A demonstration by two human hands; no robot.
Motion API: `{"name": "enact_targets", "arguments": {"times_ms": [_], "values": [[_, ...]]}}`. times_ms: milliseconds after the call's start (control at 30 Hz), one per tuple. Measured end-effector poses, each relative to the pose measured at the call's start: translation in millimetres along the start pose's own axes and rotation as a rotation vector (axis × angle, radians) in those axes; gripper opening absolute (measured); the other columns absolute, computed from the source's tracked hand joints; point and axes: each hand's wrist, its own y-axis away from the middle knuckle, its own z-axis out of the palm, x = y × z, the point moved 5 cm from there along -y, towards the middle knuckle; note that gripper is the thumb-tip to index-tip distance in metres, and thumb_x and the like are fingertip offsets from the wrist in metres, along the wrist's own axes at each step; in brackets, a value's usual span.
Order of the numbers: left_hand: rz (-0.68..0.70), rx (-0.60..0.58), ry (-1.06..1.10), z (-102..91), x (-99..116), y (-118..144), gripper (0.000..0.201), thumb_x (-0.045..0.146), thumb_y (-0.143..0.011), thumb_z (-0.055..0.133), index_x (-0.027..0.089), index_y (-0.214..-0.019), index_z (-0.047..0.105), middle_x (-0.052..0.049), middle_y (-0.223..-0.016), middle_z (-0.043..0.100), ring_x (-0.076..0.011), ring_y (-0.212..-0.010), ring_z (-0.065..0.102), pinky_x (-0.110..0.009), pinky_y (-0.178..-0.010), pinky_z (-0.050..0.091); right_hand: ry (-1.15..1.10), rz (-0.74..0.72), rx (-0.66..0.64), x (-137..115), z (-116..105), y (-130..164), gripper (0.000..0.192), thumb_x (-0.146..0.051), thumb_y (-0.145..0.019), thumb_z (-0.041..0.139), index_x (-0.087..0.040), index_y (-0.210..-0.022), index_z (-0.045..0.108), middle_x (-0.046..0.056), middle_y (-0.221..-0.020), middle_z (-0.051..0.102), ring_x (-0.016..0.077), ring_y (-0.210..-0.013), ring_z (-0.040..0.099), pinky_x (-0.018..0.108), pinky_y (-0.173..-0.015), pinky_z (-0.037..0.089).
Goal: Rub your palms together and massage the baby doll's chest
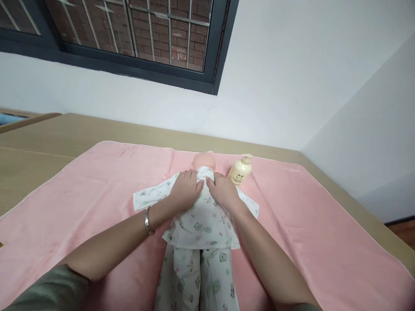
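The left hand and right hand lie side by side, fingers pressing the collar of the white animal-print baby top on a doll, mid pink towel. A cream pump bottle stands near the towel's far edge, on the wooden table.

- Desk: light wood top, set against a white wall and running into the corner at right.
- Pink towel spread flat over most of the desk; bare wood shows at the left and along the far edge.
- On the towel: a doll in printed white clothes lying on its back, head toward the wall.
- Cream pump bottle on the towel, just beside the doll's head.
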Motion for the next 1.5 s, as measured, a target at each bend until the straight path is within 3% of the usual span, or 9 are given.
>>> {"name": "enact_targets", "arguments": {"times_ms": [100,167,333,467,633,900,1067,1233,1500], "values": [[0.084,0.117,-0.05,0.8,12.1,10.1,0.038,0.027,-0.1,0.034,0.006,-0.12,0.057,-0.026,-0.12,0.065,-0.0364,-0.118,0.058,-0.055,-0.104,0.043,-0.058,0.014,-0.026,10.0,-0.1,-8.7,0.05,-0.047,-0.105,0.032,-0.013,-0.118,0.066,0.018,-0.123,0.07,0.029,-0.115,0.065,0.035,-0.096,0.043],[0.093,0.131,-0.025,0.4,13.2,11.3,0.036,0.027,-0.1,0.034,0.007,-0.119,0.057,-0.025,-0.118,0.065,-0.0358,-0.117,0.058,-0.055,-0.104,0.044,-0.06,0.012,-0.018,10.1,0.6,-9.5,0.051,-0.048,-0.105,0.031,-0.012,-0.119,0.066,0.018,-0.125,0.07,0.0292,-0.117,0.064,0.035,-0.097,0.043],[-0.061,-0.022,0.123,-3.6,-4.3,-3.3,0.031,0.033,-0.098,0.038,0.014,-0.103,0.062,-0.017,-0.105,0.07,-0.0308,-0.103,0.064,-0.045,-0.094,0.05,0.076,-0.014,0.027,-9.6,2.9,6.2,0.054,-0.037,-0.106,0.029,-0.002,-0.134,0.058,0.025,-0.143,0.057,0.0331,-0.137,0.05,0.042,-0.113,0.034],[-0.127,-0.115,0.181,-3.8,-14.5,-12.4,0.036,0.041,-0.098,0.037,0.016,-0.098,0.063,-0.015,-0.103,0.072,-0.0297,-0.099,0.066,-0.041,-0.086,0.05,0.129,-0.035,0.033,-20.6,2.5,16.2,0.057,-0.036,-0.107,0.027,0.002,-0.143,0.049,0.027,-0.148,0.052,0.0326,-0.142,0.045,0.045,-0.117,0.031],[-0.112,-0.111,0.145,0.5,-14.1,-11.6,0.036,0.041,-0.098,0.037,0.015,-0.1,0.063,-0.015,-0.104,0.072,-0.0306,-0.1,0.065,-0.043,-0.089,0.05,0.051,-0.046,0.003,-11.3,2.2,5.9,0.053,-0.039,-0.106,0.03,-0.004,-0.135,0.057,0.024,-0.146,0.055,0.0321,-0.137,0.05,0.043,-0.111,0.036],[0.01,0.077,-0.033,-5.0,6.7,4.6,0.028,0.028,-0.097,0.041,0.013,-0.11,0.06,-0.019,-0.109,0.067,-0.033,-0.107,0.061,-0.048,-0.097,0.048,-0.046,-0.035,-0.021,6.2,1.2,-10.0,0.05,-0.049,-0.104,0.032,-0.015,-0.118,0.066,0.015,-0.123,0.071,0.0282,-0.115,0.064,0.035,-0.094,0.044],[-0.084,-0.037,0.054,-2.1,-5.7,-5.4,0.029,0.033,-0.095,0.042,0.016,-0.109,0.061,-0.015,-0.109,0.07,-0.0301,-0.107,0.064,-0.044,-0.096,0.05,-0.011,-0.04,0.009,-2.2,0.7,-3.5,0.048,-0.041,-0.105,0.033,-0.011,-0.125,0.063,0.019,-0.132,0.066,0.0295,-0.122,0.059,0.038,-0.101,0.041],[-0.16,-0.171,0.1,1.5,-17.4,-14.6,0.039,0.042,-0.097,0.037,0.015,-0.107,0.064,-0.016,-0.112,0.072,-0.0318,-0.108,0.066,-0.044,-0.094,0.05,0.042,-0.06,0.001,-14.9,1.0,8.6,0.048,-0.035,-0.106,0.032,-0.005,-0.133,0.057,0.025,-0.146,0.055,0.0325,-0.137,0.048,0.044,-0.112,0.033],[-0.158,-0.105,0.045,4.0,-13.5,-10.0,0.039,0.041,-0.098,0.037,0.015,-0.11,0.063,-0.015,-0.113,0.071,-0.0322,-0.11,0.064,-0.046,-0.098,0.048,-0.062,-0.052,-0.007,0.6,0.3,-8.9,0.046,-0.045,-0.104,0.036,-0.013,-0.118,0.066,0.016,-0.124,0.07,0.0277,-0.114,0.063,0.035,-0.095,0.043]]}}
